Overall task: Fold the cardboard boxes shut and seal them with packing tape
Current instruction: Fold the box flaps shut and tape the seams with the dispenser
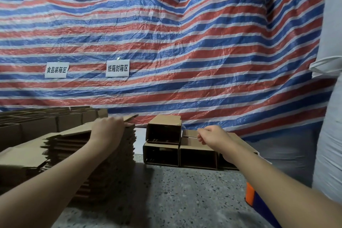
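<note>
A tall stack of flattened cardboard boxes (pixel 77 146) stands on the floor at the left. My left hand (pixel 109 127) lies on top of it, fingers curled over the far edge of the uppermost flat box, which is lifted slightly at that edge. To the right, several formed boxes (pixel 163 129) lie on their sides in two tiers with open ends facing me. My right hand (pixel 212 136) hovers in front of them with fingers loosely curled, holding nothing. No tape is in view.
A red, white and blue striped tarp (pixel 166 52) hangs across the back with two paper signs. More open boxes (pixel 37 120) fill the far left. A white sack (pixel 331 135) stands at the right. An orange and blue object (pixel 253 198) lies by my right forearm on the speckled floor.
</note>
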